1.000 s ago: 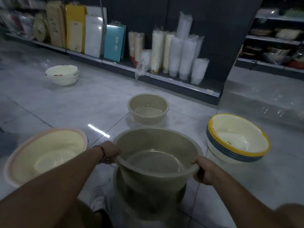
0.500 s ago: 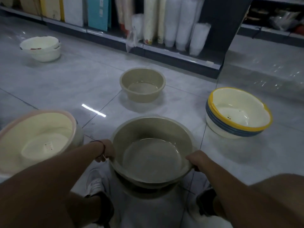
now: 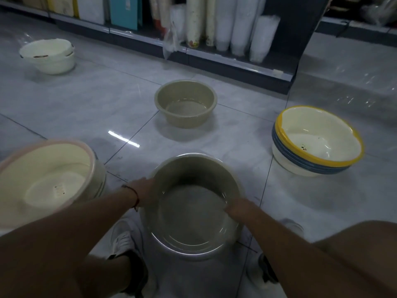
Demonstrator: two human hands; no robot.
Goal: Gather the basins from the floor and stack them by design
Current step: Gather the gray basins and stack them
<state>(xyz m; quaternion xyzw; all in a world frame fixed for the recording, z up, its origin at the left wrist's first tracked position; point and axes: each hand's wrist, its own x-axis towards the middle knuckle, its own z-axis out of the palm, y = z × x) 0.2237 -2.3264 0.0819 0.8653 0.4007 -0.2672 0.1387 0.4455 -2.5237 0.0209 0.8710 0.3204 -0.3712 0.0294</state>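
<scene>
I hold the round olive plastic basin (image 3: 193, 211), left grip (image 3: 146, 190) and right grip (image 3: 236, 206) clasping its rim; next, nesting it into the matching olive basin (image 3: 186, 104) mid-floor

The round olive-green plastic basin (image 3: 193, 207) held between both hands now sits lower in the frame than a second ago, near the bottom centre between the white shoes (image 3: 122, 239). The left hand (image 3: 146, 190) and right hand (image 3: 234, 206) are lower on its rim. The view tilts further down, so the shelf goods crowd the top edge.
</scene>
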